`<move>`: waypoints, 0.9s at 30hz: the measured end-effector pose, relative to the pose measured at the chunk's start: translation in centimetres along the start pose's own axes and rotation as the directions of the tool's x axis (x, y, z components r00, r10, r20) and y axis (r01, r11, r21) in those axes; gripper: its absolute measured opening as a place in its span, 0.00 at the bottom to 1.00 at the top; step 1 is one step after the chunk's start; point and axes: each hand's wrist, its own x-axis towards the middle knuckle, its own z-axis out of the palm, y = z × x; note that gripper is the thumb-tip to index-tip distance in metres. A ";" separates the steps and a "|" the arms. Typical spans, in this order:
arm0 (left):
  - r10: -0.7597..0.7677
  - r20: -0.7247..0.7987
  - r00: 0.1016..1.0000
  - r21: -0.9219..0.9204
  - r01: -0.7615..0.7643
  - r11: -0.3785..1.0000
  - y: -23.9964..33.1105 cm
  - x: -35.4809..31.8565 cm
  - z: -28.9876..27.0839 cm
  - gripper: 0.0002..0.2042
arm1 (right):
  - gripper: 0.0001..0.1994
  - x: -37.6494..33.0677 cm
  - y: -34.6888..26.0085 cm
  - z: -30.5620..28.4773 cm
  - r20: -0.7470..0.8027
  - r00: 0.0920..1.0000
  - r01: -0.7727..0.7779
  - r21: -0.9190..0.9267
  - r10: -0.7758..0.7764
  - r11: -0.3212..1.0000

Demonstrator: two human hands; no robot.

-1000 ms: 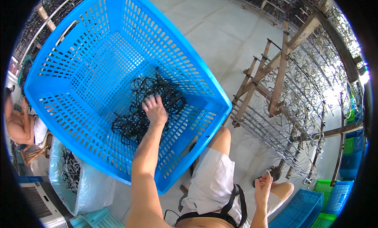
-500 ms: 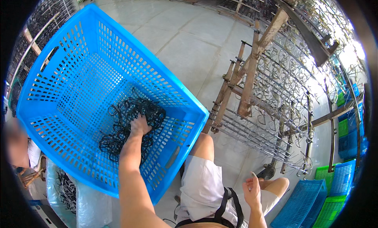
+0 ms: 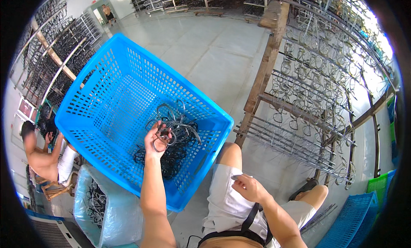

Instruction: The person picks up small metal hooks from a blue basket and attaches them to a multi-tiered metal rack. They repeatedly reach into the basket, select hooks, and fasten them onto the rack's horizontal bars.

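A big blue plastic basket [image 3: 100, 64] with slotted walls stands tilted before me. A tangled pile of black eyeglass frames [image 3: 171, 162] lies in its near right corner. My left hand [image 3: 155, 141] is raised over the pile, palm up, its fingers curled round several dark grey eyeglass frames [image 3: 182, 130]. Over my right thigh, beside the basket's near corner, my right hand [image 3: 250, 188] is closed. A small grey tip [image 3: 235, 177] shows at its thumb; what it belongs to is hidden.
To the right stands a wooden rack [image 3: 267, 72] with rods of hanging eyeglass frames. A plastic-lined bin [image 3: 122, 222] of dark pieces is at lower left. A seated person [image 3: 45, 162] is at the left. Blue crates [image 3: 349, 218] stand at lower right.
My left hand has come up out of the pile with eyeglass frames in it. My right hand has moved up and left, toward the basket. The view has shifted, showing more of the seated person.
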 end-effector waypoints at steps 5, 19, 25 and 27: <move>0.145 0.030 0.989 -0.030 -0.144 0.989 -0.7 -3.0 0.8 0.18 | 0.15 5.0 -3.6 0.9 -0.033 0.996 0.083 0.059 -0.081 0.995; -0.097 0.504 0.858 0.038 0.090 0.995 -1.6 -11.6 10.2 0.26 | 0.29 14.9 -5.4 -2.1 0.218 0.932 0.080 0.658 -0.291 0.748; -0.182 0.348 0.920 0.166 0.131 0.977 -3.0 -11.9 12.7 0.23 | 0.17 10.0 -3.6 -4.0 0.183 0.926 0.006 0.867 -0.330 0.498; -0.165 0.238 0.957 0.410 0.055 0.910 -4.1 -12.5 13.8 0.21 | 0.12 8.4 -2.8 -4.6 0.141 0.971 -0.057 0.922 -0.194 0.383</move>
